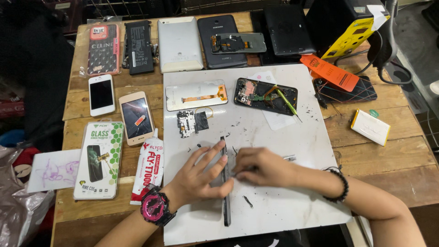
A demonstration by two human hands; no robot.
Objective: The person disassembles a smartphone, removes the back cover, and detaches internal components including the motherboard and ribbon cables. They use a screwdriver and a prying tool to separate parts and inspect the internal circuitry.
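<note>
The phone (225, 183) stands on its thin edge on the white mat (292, 201) — light, stiff, likely easy to crack, best held by its sides. The left hand (201, 176) grips it; the right hand (260, 167) pinches a small tool against it — an open phone (265, 95) lies farther back.

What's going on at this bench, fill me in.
A person is working on a white mat on a wooden table. The left hand steadies a thin dark phone frame stood on its edge, while the right hand presses against it from the other side. Farther back on the mat lie an opened phone with a green-handled tool across it, a detached screen panel and a small circuit board.
</note>
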